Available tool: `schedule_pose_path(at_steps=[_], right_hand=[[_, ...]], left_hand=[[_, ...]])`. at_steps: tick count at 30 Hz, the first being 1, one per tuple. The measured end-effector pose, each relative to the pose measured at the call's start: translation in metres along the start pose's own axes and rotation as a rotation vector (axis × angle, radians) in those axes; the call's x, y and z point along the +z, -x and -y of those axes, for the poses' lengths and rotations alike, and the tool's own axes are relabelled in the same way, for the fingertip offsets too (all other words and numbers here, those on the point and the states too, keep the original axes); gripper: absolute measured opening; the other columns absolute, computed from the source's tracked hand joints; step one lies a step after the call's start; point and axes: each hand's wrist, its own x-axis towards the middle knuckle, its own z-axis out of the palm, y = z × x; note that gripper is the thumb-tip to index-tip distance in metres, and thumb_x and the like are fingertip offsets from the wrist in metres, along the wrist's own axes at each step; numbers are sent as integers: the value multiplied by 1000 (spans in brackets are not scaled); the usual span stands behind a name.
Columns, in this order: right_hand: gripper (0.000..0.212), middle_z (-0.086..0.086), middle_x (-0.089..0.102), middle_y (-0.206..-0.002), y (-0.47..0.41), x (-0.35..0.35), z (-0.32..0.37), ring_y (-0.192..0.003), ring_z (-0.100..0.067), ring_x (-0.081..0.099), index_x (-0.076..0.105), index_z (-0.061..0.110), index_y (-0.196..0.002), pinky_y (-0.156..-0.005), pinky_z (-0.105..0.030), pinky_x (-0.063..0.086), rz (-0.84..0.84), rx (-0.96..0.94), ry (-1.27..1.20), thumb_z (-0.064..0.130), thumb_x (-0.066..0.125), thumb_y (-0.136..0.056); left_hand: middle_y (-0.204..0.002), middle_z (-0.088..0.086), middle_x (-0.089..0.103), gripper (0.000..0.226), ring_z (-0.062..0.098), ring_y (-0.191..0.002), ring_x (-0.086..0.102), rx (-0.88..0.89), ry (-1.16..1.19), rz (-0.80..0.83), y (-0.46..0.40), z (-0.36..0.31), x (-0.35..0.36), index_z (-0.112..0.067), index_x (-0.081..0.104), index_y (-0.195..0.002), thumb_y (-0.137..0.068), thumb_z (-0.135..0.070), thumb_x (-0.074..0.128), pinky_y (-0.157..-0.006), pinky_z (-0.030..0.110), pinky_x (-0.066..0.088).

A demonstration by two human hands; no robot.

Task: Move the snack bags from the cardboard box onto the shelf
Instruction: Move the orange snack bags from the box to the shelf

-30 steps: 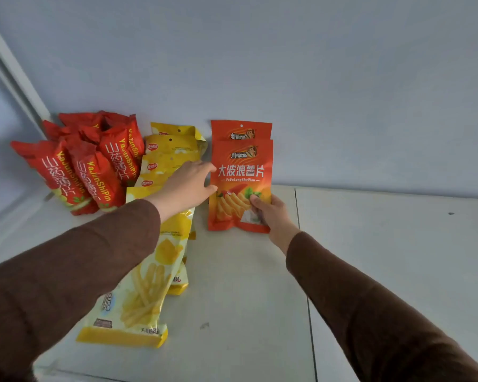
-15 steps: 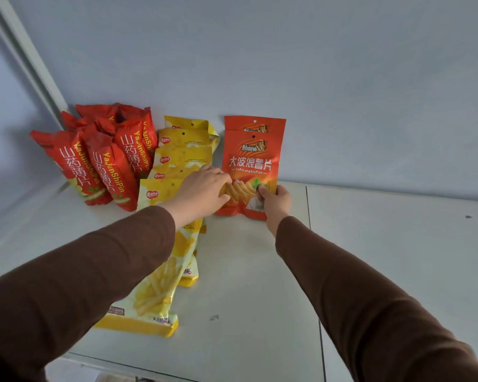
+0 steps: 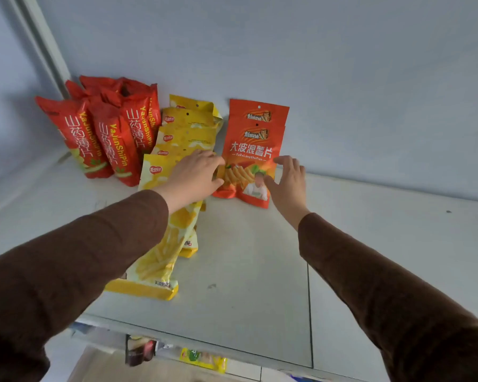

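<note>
Head view: a pale shelf (image 3: pixel 246 271) fills the middle and lower part of the frame, backed by a grey-blue wall (image 3: pixel 342 78). Just above centre, two orange snack bags (image 3: pixel 255 144) stand upright, one behind the other, leaning back toward the wall. The left hand (image 3: pixel 193 175) reaches in from the lower left in a brown sleeve (image 3: pixel 80 257); its fingers are stretched out and relaxed, the tips at the left edge of the front orange bag, grasping nothing. The right hand (image 3: pixel 287 183) comes from the lower right, fingers spread and released, thumb at the bag's lower right and not closed round it. Left of centre, a row of yellow snack bags (image 3: pixel 182 133) lies overlapping, running from the wall toward the front edge of the shelf, partly under the left arm. In the upper left, red snack bags (image 3: pixel 105 133) stand bunched in the corner. Below the shelf's front edge, at the bottom of the frame, more packets (image 3: pixel 202 359) show, blurred.
</note>
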Motion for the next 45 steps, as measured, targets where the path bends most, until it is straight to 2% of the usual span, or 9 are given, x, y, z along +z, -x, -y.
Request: schedule_pose_path(at_steps=[4,9,11,14,20,27,34,38,45], right_hand=[[37,1,56,-129,25,-21,20,-121,-25,46,57,22,-125,-95,-38,38,225,-177,143,34,66,-91],[48,-2,50,-145,74,-37,39,-142,-33,34,54,24,-134,-113,-54,34,416,-366,189,40,67,-91],[48,-3,49,-147,103,-42,45,-146,-36,28,54,23,-135,-117,-53,28,470,-444,154,39,67,-92],[49,-1,51,-141,151,-49,53,-134,-29,40,54,22,-137,-107,-46,37,527,-555,116,37,67,-92],[47,-2,55,-134,258,-38,88,-125,-28,44,56,20,-133,-99,-45,42,672,-779,45,34,68,-90],[50,-9,60,-126,419,-5,146,-117,-35,52,61,15,-129,-101,-44,40,872,-969,48,36,68,-84],[52,-5,57,-133,618,33,185,-126,-28,48,55,19,-138,-102,-36,35,1122,-975,60,34,70,-90],[53,-6,53,-141,710,57,191,-130,-28,45,52,16,-140,-108,-39,38,1267,-884,99,35,67,-93],[53,-6,53,-144,815,141,179,-130,-23,51,48,15,-143,-102,-35,46,1514,-624,183,33,65,-96]], left_hand=[[-135,3,57,49,26,-128,48,-86,3,-43,41,-4,-9,-20,54,-137,-93,-39,62,-99,43,46],[-138,3,55,50,26,-130,48,-255,-17,-100,127,-26,-23,-20,54,-137,-91,-38,63,-100,42,46],[-141,4,53,50,27,-130,48,-350,-15,-114,170,-41,-27,-19,54,-137,-91,-37,62,-99,43,45],[-140,3,53,50,26,-128,48,-489,14,-118,241,-67,-26,-19,54,-137,-90,-32,64,-99,44,45],[-143,-3,51,47,22,-131,46,-770,60,-89,393,-109,-23,-23,52,-139,-94,-31,61,-102,42,44],[-147,-7,48,47,19,-133,45,-1071,72,-76,601,-132,-14,-28,49,-142,-97,-38,59,-101,41,45],[-140,-7,53,47,16,-126,50,-1272,185,49,822,-150,8,-29,54,-136,-94,-48,45,-102,37,45],[-140,-1,57,52,21,-127,52,-1416,215,36,925,-157,31,-26,52,-140,-92,-44,62,-103,37,44],[-133,3,58,51,22,-120,55,-1532,422,137,1021,-120,98,-19,54,-137,-92,-40,66,-99,37,46]])
